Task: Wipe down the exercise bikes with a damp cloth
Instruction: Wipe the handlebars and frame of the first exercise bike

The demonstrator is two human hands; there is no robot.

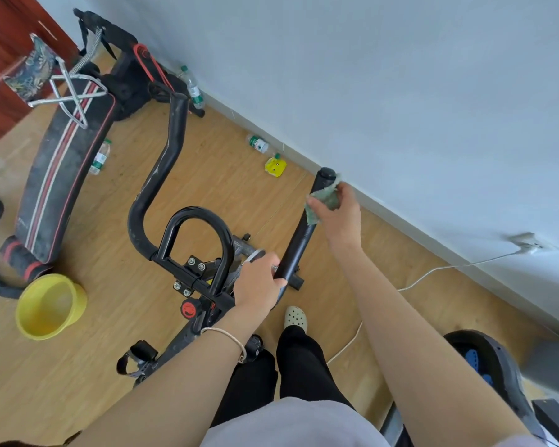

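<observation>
The cloth (323,201) is sitting bunched in the right hand (339,214), pressed against the right handlebar (299,233) just below its capped end, near the wall (368,75). It is a small, greenish rag, soft and limp; it is conforming to the tube, so it is best gripped wadded in the palm and wrapped round the bar, not held by a corner. Whether it is damp cannot be told from this view. The right fingers are clenching the cloth against the bar, thumb on the near side.

The bar itself is a stiff black tube, apparently smooth, so a wet rag is likely to slide along it easily. The left hand (259,282) is closing round the lower end of the same bar, near the stem, fingers curled on it, probably steadying the bike (194,253). The bike is looking heavy and rigid enough to stay put under wiping pressure, though bracing it is sensible.

The left handlebar (162,166) is showing pale scuffs or dust and looks unwiped. The centre loop (197,240) is glossy.

Further out, a yellow bucket (47,306) is standing on the floor (239,188) to the left, well apart from the hands. Bottles (257,143) and a yellow wrapper (275,166) are lying by the skirting. A white cable (433,272) is trailing across the floor beside the person's foot, a possible trip hazard.
</observation>
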